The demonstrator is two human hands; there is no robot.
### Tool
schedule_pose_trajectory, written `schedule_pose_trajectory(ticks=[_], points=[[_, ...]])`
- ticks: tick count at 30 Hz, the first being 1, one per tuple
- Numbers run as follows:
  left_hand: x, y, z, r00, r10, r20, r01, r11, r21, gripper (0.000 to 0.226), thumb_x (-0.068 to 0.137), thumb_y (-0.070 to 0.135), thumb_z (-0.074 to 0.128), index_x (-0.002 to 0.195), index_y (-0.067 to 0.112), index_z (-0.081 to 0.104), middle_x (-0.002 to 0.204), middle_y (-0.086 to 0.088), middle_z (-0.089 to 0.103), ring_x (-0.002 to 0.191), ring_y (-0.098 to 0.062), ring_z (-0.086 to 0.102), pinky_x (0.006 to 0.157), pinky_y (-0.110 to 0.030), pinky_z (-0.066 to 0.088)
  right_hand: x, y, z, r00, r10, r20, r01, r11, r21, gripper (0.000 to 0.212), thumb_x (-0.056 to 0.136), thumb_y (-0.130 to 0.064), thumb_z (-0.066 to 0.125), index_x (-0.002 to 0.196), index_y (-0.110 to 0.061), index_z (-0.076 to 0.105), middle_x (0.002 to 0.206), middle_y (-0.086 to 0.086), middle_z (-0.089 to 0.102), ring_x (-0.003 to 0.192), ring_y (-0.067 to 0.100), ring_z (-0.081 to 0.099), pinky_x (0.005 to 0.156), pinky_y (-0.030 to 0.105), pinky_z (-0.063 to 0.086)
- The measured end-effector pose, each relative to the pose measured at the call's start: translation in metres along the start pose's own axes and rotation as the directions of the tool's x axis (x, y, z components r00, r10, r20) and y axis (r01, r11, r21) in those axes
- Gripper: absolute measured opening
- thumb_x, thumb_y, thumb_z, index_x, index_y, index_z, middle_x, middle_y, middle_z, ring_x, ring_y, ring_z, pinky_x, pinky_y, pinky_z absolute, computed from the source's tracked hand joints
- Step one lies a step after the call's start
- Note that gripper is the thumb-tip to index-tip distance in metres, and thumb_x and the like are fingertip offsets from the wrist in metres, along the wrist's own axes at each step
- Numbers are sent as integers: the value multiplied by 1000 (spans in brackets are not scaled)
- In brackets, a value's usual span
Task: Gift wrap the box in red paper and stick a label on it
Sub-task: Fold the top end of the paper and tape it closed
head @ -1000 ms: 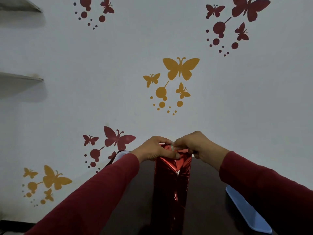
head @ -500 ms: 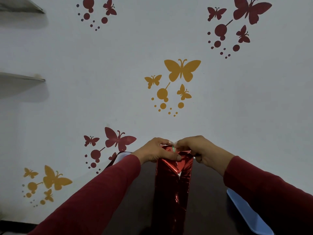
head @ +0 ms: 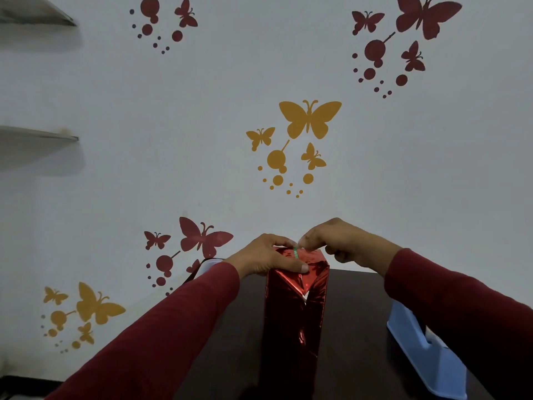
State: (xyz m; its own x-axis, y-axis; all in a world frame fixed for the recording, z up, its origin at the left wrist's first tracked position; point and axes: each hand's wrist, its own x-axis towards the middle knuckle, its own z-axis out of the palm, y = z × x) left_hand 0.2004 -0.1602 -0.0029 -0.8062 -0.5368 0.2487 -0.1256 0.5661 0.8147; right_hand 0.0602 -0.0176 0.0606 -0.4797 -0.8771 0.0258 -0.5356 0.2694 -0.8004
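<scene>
Red foil-wrapped box stands upright on dark table. Left hand grips its top, thumb pressing the folded flap. Right hand pinches a strip of tape at the top edge. Blue tape dispenser right of box.

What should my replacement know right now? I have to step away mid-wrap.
Left hand grips the top of the upright wrapped box, thumb pressing the folded red flap. Right hand pinches a small strip of tape at the top edge. The box stands on the dark table; the blue dispenser lies to its right. Sides wrapped; top end still needs sealing. No label visible yet.
</scene>
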Motion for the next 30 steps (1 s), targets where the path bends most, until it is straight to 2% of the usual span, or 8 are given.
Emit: schedule_pose_trajectory(ticks=[5, 8, 12, 16, 20, 24, 27, 30], points=[[1, 0, 0, 1000, -17, -7, 17, 1000, 10, 48, 59, 51, 95, 101, 38, 76, 105, 3, 75, 94, -17, 73, 71, -32, 53, 18, -7, 1, 998, -4, 60, 8, 997, -71, 33, 80, -23, 77, 104, -1, 76, 79, 2, 53, 52, 12, 27, 46, 24, 23], [0, 0, 0, 1000, -13, -11, 14, 1000, 11, 44, 61, 51, 94, 100, 40, 76, 102, -1, 76, 91, -16, 71, 72, -34, 51, 21, -10, 4, 996, 23, 81, -11, 990, -144, 18, 77, -18, 75, 91, -8, 71, 65, -1, 37, 51, 12, 24, 47, 25, 20], [1, 1, 1, 1000, 11, -10, -10, 999, 49, 45, 59, 56, 92, 99, 42, 77, 105, 1, 76, 100, -25, 71, 74, -40, 54, 26, -9, 7, 996, 35, 79, -19, 980, -199, 10, 76, -14, 74, 79, -9, 66, 63, 0, 39, 50, 14, 25, 46, 23, 20], [1, 2, 1, 1000, 5, -14, -5, 998, 56, 46, 59, 55, 92, 101, 43, 77, 109, 7, 75, 103, -18, 70, 86, -43, 58, 27, -10, 12, 998, 11, 55, 4, 963, -268, 18, 76, -16, 74, 64, -9, 62, 61, 1, 48, 47, 14, 27, 47, 24, 22], [1, 3, 2, 1000, -5, -24, 6, 998, 59, 37, 66, 48, 92, 99, 40, 77, 107, 4, 74, 96, -17, 69, 65, -30, 50, 28, -16, 15, 1000, 6, 15, 0, 918, -396, 23, 77, -24, 80, 67, -11, 63, 61, -4, 51, 49, 14, 35, 46, 24, 28], [-1, 5, 2, 1000, -7, -17, 8, 999, 49, 38, 66, 47, 93, 100, 42, 77, 110, 8, 75, 105, -15, 70, 91, -42, 56, 35, -16, 15, 999, 38, -36, -50, 903, -427, 43, 70, -35, 89, 85, -10, 57, 79, 2, 48, 69, 19, 46, 53, 28, 35], [-3, 6, 1, 1000, -10, -11, 10, 1000, 25, 41, 70, 40, 92, 108, 39, 77, 109, 9, 76, 99, -8, 71, 83, -31, 58, 38, -6, 11, 996, 61, -58, -77, 939, -336, 61, 71, -37, 91, 116, -9, 60, 114, 5, 61, 106, 25, 58, 72, 33, 44], [-3, 5, 2, 1000, -12, -8, 13, 1000, 11, 46, 68, 42, 93, 110, 39, 77, 109, 9, 76, 101, -13, 73, 90, -38, 60, 33, 13, 21, 993, 116, -11, -115, 991, 68, 48, 86, -15, 80, 129, -10, 59, 114, 8, 63, 102, 24, 62, 81, 35, 53]])
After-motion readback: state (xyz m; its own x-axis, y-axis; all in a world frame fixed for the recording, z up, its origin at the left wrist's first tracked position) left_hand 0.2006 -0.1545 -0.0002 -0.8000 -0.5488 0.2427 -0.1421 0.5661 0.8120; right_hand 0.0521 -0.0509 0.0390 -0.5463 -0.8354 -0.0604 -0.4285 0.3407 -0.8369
